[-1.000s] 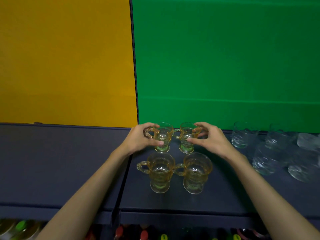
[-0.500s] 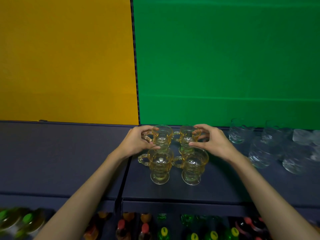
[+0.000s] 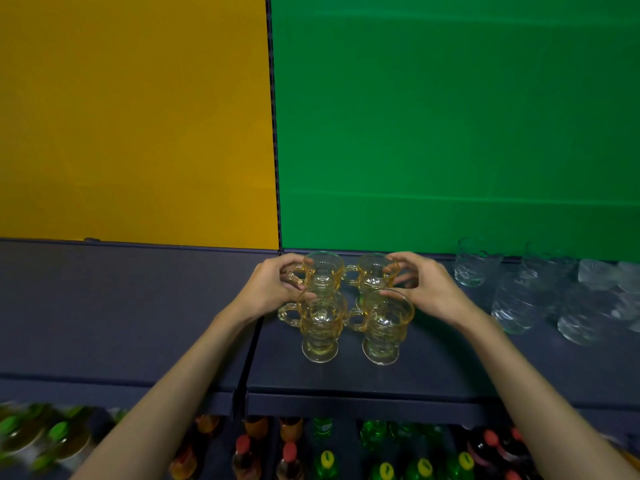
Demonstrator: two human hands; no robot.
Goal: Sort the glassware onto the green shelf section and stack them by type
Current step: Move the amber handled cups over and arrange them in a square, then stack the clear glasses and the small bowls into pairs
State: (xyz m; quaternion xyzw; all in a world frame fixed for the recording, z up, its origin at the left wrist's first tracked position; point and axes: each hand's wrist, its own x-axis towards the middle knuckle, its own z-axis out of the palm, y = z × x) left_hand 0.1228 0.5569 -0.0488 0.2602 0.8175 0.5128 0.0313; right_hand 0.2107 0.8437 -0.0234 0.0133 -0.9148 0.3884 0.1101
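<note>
Hands (image 3: 273,292) (image 3: 427,294) curl fingers around the two rear mugs (image 3: 322,273) (image 3: 374,275) near the shelf's (image 3: 433,368) back edge, apparently setting them on the front pair (image 3: 320,322) (image 3: 382,323) to stack like with like.

Amber mugs (image 3: 322,282) — four; hands (image 3: 273,289) — two; clear glasses (image 3: 519,303) — several, blurred.
</note>
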